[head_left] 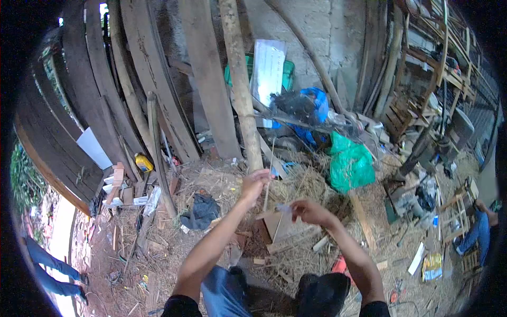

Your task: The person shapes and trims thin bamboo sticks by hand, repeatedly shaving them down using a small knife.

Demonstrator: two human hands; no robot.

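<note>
"Where is the thin, pale, straight stick (pixel 266 195) held?"
"Nearly upright at the centre, pinched in the left hand (pixel 255 186)."
"And the right hand (pixel 311 212)?"
"Half-curled, just to the right; whether anything is gripped cannot be told. Farther right, a crumpled green plastic bag (pixel 350 162) is seen."

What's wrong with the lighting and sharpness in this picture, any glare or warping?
Head view: wooden planks at the left look bowed, edges fall to black; head view: the white panel glares, the ground strip lower left is washed out; head view: the pale piece by the right hand looks indistinct.
</note>
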